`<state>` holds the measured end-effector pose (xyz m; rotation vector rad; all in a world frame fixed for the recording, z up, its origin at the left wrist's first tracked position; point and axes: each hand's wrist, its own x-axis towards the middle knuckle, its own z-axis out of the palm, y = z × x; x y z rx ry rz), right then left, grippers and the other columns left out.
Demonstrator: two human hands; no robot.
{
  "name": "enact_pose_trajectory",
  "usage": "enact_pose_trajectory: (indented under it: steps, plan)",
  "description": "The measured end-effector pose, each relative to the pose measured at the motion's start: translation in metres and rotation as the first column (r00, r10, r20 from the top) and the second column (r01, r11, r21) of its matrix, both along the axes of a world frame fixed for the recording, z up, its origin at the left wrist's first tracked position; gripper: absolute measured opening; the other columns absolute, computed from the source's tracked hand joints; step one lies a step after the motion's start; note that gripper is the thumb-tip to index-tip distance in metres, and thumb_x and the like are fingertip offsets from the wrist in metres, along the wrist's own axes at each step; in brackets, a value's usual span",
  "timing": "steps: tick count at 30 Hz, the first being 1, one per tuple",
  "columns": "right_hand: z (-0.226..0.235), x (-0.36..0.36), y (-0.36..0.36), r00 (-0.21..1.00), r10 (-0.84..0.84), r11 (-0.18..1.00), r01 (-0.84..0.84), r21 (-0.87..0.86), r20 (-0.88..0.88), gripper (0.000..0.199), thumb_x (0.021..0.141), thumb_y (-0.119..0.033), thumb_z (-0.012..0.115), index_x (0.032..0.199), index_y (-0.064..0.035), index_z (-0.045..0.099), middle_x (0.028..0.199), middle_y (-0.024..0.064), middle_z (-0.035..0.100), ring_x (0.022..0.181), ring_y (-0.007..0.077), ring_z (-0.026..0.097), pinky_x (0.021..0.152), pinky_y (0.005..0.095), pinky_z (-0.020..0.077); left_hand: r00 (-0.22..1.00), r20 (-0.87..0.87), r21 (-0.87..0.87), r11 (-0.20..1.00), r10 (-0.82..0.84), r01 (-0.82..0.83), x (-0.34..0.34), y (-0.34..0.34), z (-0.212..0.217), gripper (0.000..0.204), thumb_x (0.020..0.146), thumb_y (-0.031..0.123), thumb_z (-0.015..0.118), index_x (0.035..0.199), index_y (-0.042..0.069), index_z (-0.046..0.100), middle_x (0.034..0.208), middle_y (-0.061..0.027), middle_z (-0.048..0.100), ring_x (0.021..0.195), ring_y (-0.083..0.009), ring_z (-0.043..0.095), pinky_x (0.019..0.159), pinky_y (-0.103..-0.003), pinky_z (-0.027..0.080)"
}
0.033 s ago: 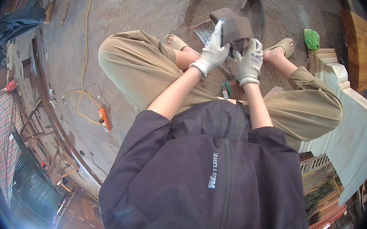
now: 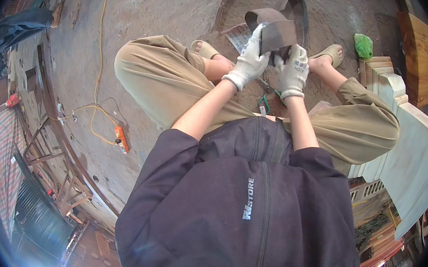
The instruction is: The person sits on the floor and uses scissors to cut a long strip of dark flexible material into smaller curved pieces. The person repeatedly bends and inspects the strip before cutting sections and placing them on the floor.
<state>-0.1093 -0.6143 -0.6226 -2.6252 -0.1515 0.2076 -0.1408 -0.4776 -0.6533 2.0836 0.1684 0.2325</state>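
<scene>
Both my hands wear white work gloves and hold a curled grey-brown strip of sanding belt (image 2: 279,35) above the floor between my feet. My left hand (image 2: 250,57) is closed on the strip's left edge, fingers along its side. At the lower right part of the strip, my right hand (image 2: 293,71) has its fingers bent round it; the fingertips are partly hidden. Below the hands lie scissors with green handles (image 2: 263,105), their blades partly covered. A printed sheet (image 2: 235,35) lies on the floor beyond my left hand.
Another curved dark strip (image 2: 228,3) stands on the floor ahead. A green plastic bag (image 2: 363,46) sits right of my foot, near pale moulded wood pieces (image 2: 384,80) and a brown wooden block (image 2: 424,61). At left, an orange power strip (image 2: 121,139) trails a yellow cord (image 2: 99,58).
The held strip has turned so its broad face shows more, and its curled part has opened out. My left fingers have shifted slightly down and right; my right hand has moved only a little.
</scene>
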Motion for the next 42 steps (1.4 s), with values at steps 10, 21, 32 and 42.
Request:
enact_pose_trajectory:
  steps: [10, 21, 32, 42]
  plan:
    - [-0.032, 0.022, 0.007, 0.520, 0.312, -0.454, 0.817, 0.357, -0.795, 0.050, 0.096, -0.041, 0.040, 0.134, -0.0095, 0.043, 0.135, 0.0154, 0.048, 0.123, 0.0343, 0.047, 0.105, 0.0529, 0.0368, 0.940, -0.286, -0.917, -0.339, 0.188, -0.211, 0.012, 0.011, 0.001, 0.056, 0.089, 0.050, 0.054, 0.127, 0.011, 0.047, 0.125, -0.0120, 0.055, 0.115, -0.0322, 0.054, 0.093, -0.051, 0.049]
    - [-0.015, 0.036, -0.009, 0.604, 0.160, -0.107, 0.797, 0.594, -0.781, 0.057, 0.092, -0.058, 0.041, 0.125, -0.0125, 0.052, 0.123, 0.0097, 0.057, 0.112, 0.0283, 0.054, 0.098, 0.0474, 0.0415, 0.937, -0.334, -0.894, -0.281, -0.101, -0.349, 0.015, 0.023, 0.001, 0.034, 0.093, 0.024, 0.056, 0.122, 0.008, 0.053, 0.119, -0.0131, 0.059, 0.113, -0.0297, 0.056, 0.096, -0.047, 0.049]
    - [-0.158, -0.012, -0.081, 0.724, -0.265, 0.951, 0.306, -0.048, -0.637, 0.086, 0.066, -0.047, 0.078, 0.130, 0.0005, 0.044, 0.119, 0.0207, 0.058, 0.110, 0.0307, 0.058, 0.091, 0.0393, 0.0465, 0.945, -0.323, -0.929, -0.208, 0.047, -0.307, 0.021, 0.028, -0.008, 0.023, 0.093, 0.011, 0.054, 0.114, 0.000, 0.051, 0.114, -0.0144, 0.058, 0.103, -0.0303, 0.061, 0.088, -0.046, 0.056]
    - [-0.146, -0.062, -0.033, 0.510, -0.171, 0.701, -0.538, -0.468, -0.843, 0.121, 0.065, -0.054, 0.075, 0.150, -0.0122, -0.001, 0.149, 0.0229, 0.026, 0.134, 0.0351, 0.035, 0.107, 0.0417, 0.0347, 0.914, -0.360, -0.933, -0.071, 0.186, -0.353, 0.039, 0.086, 0.047, 0.023, 0.092, 0.011, 0.055, 0.113, 0.001, 0.055, 0.109, -0.0161, 0.063, 0.106, -0.0309, 0.060, 0.092, -0.044, 0.054]
